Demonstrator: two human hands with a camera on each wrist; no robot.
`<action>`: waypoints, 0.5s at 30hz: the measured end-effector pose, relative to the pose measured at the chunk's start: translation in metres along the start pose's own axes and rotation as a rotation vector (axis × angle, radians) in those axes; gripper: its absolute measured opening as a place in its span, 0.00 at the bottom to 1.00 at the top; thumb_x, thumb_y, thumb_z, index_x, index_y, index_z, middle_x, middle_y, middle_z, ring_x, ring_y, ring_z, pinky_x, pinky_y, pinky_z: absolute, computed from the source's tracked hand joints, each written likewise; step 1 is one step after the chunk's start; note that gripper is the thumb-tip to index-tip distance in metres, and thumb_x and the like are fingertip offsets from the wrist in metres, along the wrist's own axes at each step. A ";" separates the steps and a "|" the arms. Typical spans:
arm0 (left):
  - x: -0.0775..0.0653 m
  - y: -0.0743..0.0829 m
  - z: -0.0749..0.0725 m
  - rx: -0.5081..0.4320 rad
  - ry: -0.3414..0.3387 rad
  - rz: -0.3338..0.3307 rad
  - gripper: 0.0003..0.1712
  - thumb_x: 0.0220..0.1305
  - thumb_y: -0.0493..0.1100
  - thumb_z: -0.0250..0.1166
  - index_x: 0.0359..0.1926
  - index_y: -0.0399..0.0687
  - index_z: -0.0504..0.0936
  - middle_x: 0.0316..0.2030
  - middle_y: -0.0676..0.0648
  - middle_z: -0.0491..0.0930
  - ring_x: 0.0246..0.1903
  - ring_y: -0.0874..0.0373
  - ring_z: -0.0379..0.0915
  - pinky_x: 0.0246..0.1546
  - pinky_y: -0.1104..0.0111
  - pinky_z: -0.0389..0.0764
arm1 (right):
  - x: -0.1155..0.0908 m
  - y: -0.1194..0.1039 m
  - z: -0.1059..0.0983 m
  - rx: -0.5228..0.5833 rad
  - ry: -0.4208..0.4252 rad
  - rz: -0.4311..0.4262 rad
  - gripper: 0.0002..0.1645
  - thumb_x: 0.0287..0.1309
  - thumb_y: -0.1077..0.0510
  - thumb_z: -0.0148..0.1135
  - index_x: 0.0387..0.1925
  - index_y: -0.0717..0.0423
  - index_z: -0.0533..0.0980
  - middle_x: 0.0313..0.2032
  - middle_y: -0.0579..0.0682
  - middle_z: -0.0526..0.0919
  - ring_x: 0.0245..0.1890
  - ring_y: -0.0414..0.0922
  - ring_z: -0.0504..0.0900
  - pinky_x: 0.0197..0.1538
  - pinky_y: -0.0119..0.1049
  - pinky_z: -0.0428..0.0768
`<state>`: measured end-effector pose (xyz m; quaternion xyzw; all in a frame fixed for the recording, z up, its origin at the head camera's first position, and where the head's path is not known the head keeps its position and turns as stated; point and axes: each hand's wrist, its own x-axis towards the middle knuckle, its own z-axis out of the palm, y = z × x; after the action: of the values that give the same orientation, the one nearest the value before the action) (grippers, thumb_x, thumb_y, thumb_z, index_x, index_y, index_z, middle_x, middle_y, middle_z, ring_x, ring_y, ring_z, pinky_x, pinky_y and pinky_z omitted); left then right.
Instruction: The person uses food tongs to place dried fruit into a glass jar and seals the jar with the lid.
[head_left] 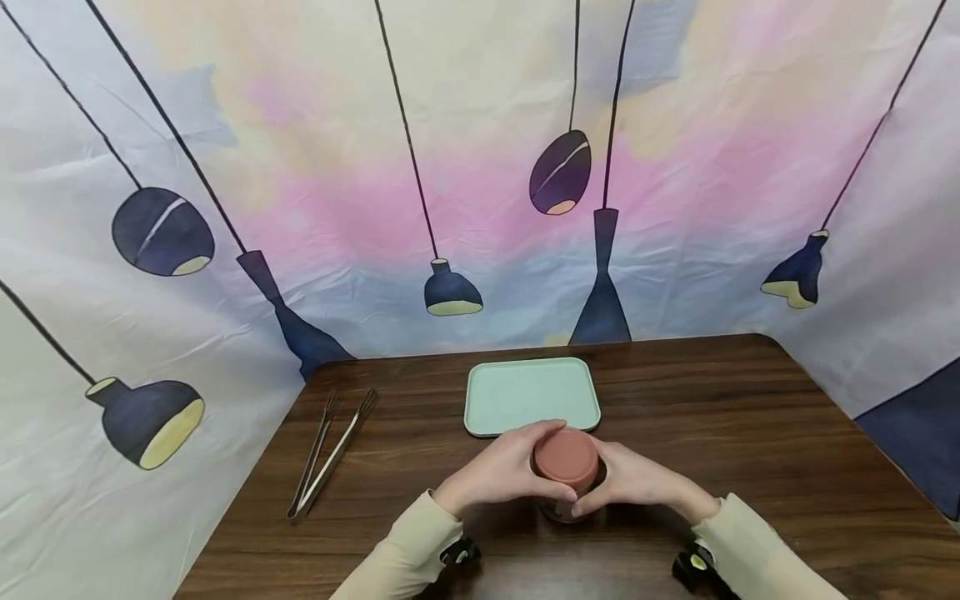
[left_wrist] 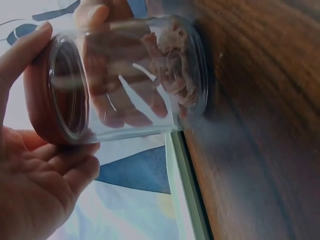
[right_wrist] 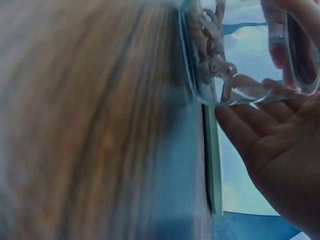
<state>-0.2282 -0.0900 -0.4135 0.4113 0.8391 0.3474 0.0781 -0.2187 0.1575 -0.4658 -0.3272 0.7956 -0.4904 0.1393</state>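
A clear glass jar (left_wrist: 135, 85) with a reddish-brown lid (head_left: 567, 460) stands upright on the table, between both hands. Wrinkled brownish pieces (left_wrist: 175, 65) lie at its bottom. My left hand (head_left: 506, 468) grips the lid, with thumb and fingers curled round its rim in the left wrist view. From the other side my right hand (head_left: 637, 479) holds the glass body, its fingers wrapped along the wall, as the right wrist view shows. The lid sits on the jar's mouth. In the head view the hands and lid hide most of the glass.
Just behind the jar lies a mint-green rectangular tray (head_left: 531, 393). Metal tongs (head_left: 333, 457) rest spread on the left part of the dark wooden table (head_left: 712, 408). A cloth backdrop printed with lamps (head_left: 495, 200) hangs beyond the table's far edge.
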 end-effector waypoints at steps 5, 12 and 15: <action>0.002 -0.005 -0.006 -0.040 -0.051 0.017 0.53 0.54 0.61 0.77 0.75 0.50 0.64 0.61 0.55 0.75 0.56 0.67 0.74 0.55 0.69 0.75 | 0.002 0.000 -0.003 -0.038 -0.017 -0.001 0.51 0.51 0.45 0.79 0.73 0.45 0.62 0.60 0.41 0.78 0.58 0.41 0.77 0.58 0.40 0.75; 0.015 -0.015 -0.008 -0.093 -0.116 0.052 0.52 0.56 0.56 0.78 0.76 0.53 0.62 0.63 0.56 0.74 0.58 0.68 0.72 0.57 0.69 0.74 | -0.001 -0.005 -0.006 -0.030 0.014 0.064 0.53 0.51 0.45 0.79 0.73 0.49 0.62 0.62 0.43 0.76 0.59 0.43 0.77 0.58 0.44 0.75; 0.022 -0.018 -0.008 -0.103 -0.109 0.046 0.52 0.56 0.55 0.77 0.77 0.55 0.61 0.65 0.57 0.73 0.60 0.67 0.71 0.58 0.68 0.73 | 0.000 -0.006 -0.011 -0.030 0.044 0.078 0.53 0.50 0.46 0.80 0.73 0.52 0.62 0.62 0.45 0.77 0.60 0.45 0.77 0.58 0.47 0.75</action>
<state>-0.2575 -0.0853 -0.4160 0.4442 0.8049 0.3689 0.1369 -0.2223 0.1631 -0.4559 -0.2872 0.8180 -0.4795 0.1360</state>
